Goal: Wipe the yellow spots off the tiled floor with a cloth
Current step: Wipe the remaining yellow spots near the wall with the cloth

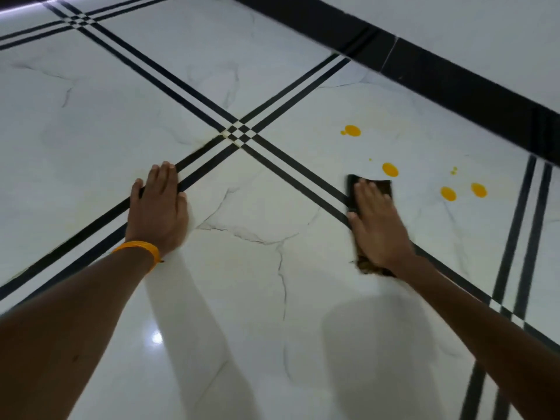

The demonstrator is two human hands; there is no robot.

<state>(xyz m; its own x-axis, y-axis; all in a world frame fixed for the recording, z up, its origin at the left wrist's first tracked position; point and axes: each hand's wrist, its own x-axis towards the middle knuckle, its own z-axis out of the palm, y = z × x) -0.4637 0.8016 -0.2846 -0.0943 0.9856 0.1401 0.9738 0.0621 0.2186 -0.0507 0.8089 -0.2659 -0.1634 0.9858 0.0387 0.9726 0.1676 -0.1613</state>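
Several yellow spots lie on the white marble floor (272,283) to the right: one far spot (351,130), one nearer spot (390,169), and two more further right (448,194) (479,189), plus tiny droplets. My right hand (377,225) presses flat on a dark cloth (353,189) on the floor, fingers straight, just short of the nearer spot. My left hand (157,207) rests flat on the tiles across a black stripe, holding nothing. An orange band is on my left wrist.
Paired black stripes (194,92) cross the floor and meet at a small checkered square (239,133). A wide black border (454,83) runs along the far right, with a pale surface beyond it. Faint yellowish smears sit near the stripe crossing.
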